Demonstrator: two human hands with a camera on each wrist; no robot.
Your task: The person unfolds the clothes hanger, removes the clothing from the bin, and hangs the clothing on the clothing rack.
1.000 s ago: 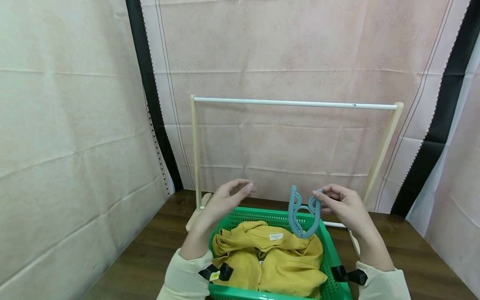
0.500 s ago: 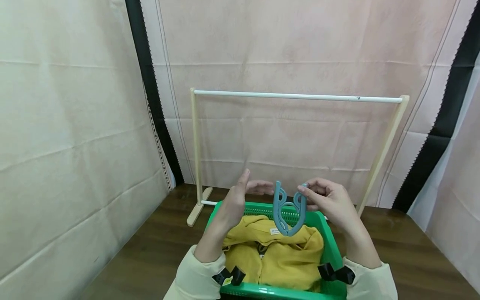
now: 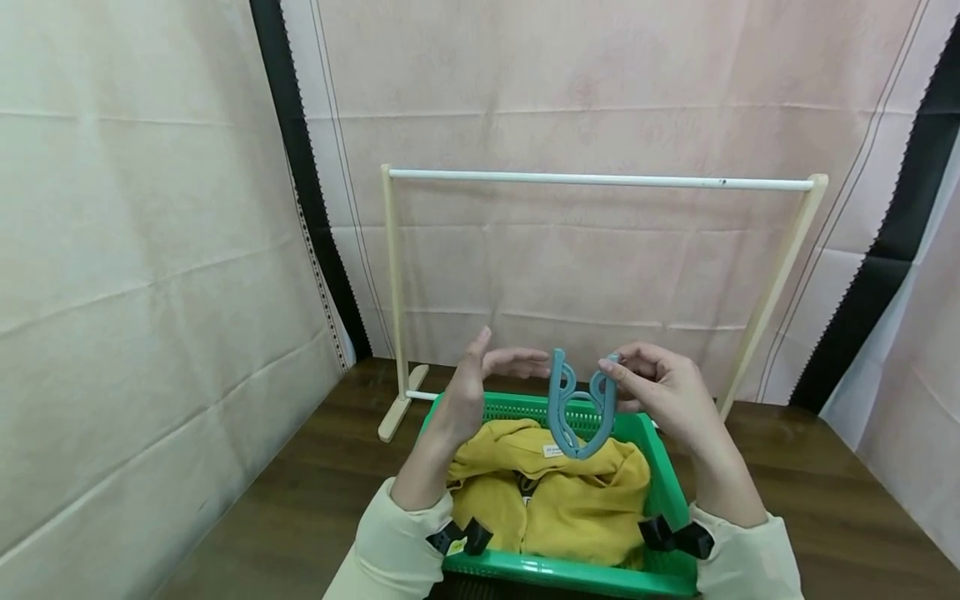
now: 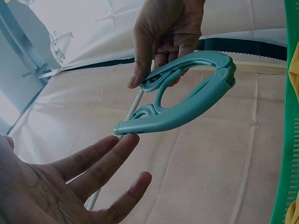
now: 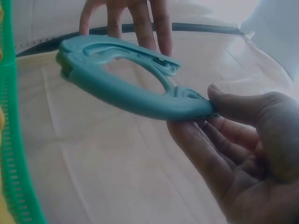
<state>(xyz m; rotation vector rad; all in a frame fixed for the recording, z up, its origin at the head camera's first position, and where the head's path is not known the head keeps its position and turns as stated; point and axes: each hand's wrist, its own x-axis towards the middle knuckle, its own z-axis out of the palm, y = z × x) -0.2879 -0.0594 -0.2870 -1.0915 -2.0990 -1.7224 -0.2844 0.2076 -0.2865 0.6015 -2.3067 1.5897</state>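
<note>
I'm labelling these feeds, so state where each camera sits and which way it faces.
Head: worn on the head, facing forward and down at the green basket, yellow garment and clothes rack; left hand, right hand and sleeves show.
Left wrist: worn there, looking across the left hand to the blue folding hanger, with the right hand beyond.
Right wrist: worn there, looking across the right hand pinching the hanger, left hand beyond.
Both wrist views share the hanger, both hands and the basket's edge.

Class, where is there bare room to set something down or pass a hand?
Bare table lies between the basket and left curtain, and right of the right sleeve. The gap under the rack's top bar looks passable. Crowded: the basket, with yellow garment inside and left hand, right hand and blue hanger near.
</note>
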